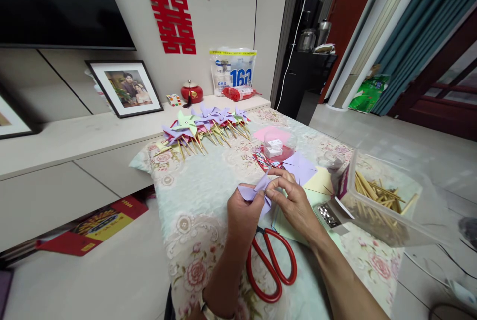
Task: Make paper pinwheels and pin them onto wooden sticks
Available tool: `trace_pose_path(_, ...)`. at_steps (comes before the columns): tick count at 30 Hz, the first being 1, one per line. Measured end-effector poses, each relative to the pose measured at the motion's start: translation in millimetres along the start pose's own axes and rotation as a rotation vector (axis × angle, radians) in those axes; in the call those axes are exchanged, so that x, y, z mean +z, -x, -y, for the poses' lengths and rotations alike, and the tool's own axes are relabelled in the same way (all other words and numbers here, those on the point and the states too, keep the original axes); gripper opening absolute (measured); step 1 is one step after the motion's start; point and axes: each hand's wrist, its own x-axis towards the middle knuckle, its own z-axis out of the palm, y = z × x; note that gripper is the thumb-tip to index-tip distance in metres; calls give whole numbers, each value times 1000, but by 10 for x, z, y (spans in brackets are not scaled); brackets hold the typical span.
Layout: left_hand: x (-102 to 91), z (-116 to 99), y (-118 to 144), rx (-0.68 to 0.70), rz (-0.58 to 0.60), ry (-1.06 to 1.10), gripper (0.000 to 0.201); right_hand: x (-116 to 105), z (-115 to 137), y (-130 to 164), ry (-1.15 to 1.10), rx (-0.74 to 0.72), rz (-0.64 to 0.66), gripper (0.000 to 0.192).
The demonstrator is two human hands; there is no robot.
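Between my hands is a purple paper pinwheel [247, 192], its corners partly folded in toward the middle. My left hand [244, 215] grips it from the left, thumb near the centre. My right hand [290, 196] pinches at its centre with thumb and forefinger; whatever small part may be between those fingertips is hidden. Under my wrists lie red-handled scissors [274, 265], their blades mostly covered. A flat purple paper square [300, 167] with cut lines rests just beyond my right hand. To the right of that hand sits a small box of shiny metal pieces [328, 215].
Finished pinwheels [208, 123] on sticks are heaped at the table's far left. A clear plastic bin [387, 225] of wooden sticks stands at the right. A round clear container [279, 143] holds small white packs. Yellow paper [319, 180] lies beside the purple square.
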Motion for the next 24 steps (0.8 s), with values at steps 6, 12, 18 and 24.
trace_pose_path(6, 1, 45, 3, 45, -11, -55, 13, 6, 17, 4, 7, 33, -14, 15)
trace_pose_path(12, 5, 60, 14, 73, -26, -83, 12, 32, 9, 10, 11, 46, -45, 13)
trace_pose_path(18, 5, 47, 3, 40, -21, -36, 14, 63, 51, 15, -48, 73, -78, 12)
trace_pose_path(24, 8, 26, 2, -40, -12, 40, 15, 95, 28, 23, -167, 115, -109, 5)
